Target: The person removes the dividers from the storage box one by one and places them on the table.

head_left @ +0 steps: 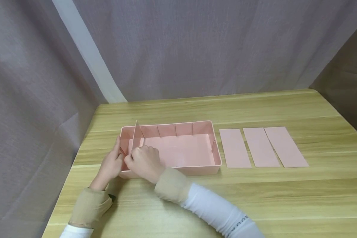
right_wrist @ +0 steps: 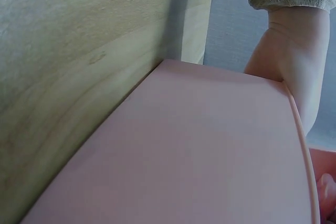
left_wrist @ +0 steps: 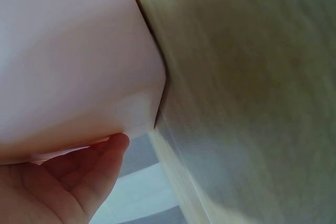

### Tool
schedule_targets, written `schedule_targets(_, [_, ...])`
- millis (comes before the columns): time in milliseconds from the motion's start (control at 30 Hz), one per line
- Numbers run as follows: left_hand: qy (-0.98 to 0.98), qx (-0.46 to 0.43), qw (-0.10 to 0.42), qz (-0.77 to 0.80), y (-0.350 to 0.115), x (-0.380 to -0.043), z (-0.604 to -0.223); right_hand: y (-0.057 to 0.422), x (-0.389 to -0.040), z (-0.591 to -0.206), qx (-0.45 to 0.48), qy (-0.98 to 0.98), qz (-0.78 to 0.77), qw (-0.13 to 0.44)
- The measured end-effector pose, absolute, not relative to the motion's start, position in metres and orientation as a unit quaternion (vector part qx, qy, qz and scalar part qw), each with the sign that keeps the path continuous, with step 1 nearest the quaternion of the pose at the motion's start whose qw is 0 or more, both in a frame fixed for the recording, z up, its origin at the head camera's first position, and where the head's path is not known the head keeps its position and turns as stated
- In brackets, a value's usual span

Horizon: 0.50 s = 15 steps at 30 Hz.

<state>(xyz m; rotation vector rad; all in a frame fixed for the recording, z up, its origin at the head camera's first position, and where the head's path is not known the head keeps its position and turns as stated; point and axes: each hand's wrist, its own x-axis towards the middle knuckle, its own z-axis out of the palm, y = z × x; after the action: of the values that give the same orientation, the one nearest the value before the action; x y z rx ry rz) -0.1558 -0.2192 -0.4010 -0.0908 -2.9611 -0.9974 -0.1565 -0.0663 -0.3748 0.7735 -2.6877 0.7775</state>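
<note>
A long pink plastic box [head_left: 196, 170] sits on the wooden table, its inner long walls grooved with upright slots. Near its left end a thin pink divider [head_left: 137, 135] stands crosswise and rises above the far rim. My right hand [head_left: 145, 162] is over the near wall, its curled fingers pinching the divider's near end; the fingertips are hidden in the head view. At the left end wall, my left hand [head_left: 110, 165] holds the box, fingers along the outside and thumb by the rim. In the left wrist view, those fingers [left_wrist: 100, 174] touch the box's end.
To the box's right, three flat pink panels [head_left: 235, 148] lie side by side on the table [head_left: 256, 201]. A grey curtain [head_left: 196, 49] hangs behind the table's far edge and along the left, with a pale strip [head_left: 89, 53] running down it.
</note>
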Motion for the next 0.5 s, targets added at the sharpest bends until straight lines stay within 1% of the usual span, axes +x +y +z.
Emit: schedule_targets(500, [-0.946, -0.032, 0.014, -0.323, -0.2187, -0.1559, -0.402, -0.0655, -0.1568, -0.3729, 0.267, -0.918, 0.263, 0.129])
